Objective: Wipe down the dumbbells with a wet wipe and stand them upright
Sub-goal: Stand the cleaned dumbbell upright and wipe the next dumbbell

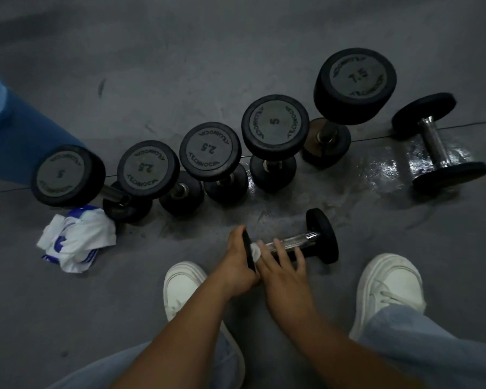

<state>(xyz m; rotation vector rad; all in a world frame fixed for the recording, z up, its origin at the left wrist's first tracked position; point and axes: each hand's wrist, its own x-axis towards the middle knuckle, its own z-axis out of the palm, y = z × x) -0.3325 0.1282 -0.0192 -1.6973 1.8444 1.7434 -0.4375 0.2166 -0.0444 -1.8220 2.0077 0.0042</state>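
The small dumbbell (300,239) lies on the floor (180,66), one head gripped by the left hand (237,262), the right hand (285,273) pressing a wet wipe (255,250) on its handle with straight fingers.

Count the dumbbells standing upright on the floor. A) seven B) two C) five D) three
C: five upright dumbbells stand on end in a row, while the near dumbbell and the far-right dumbbell lie on their sides.
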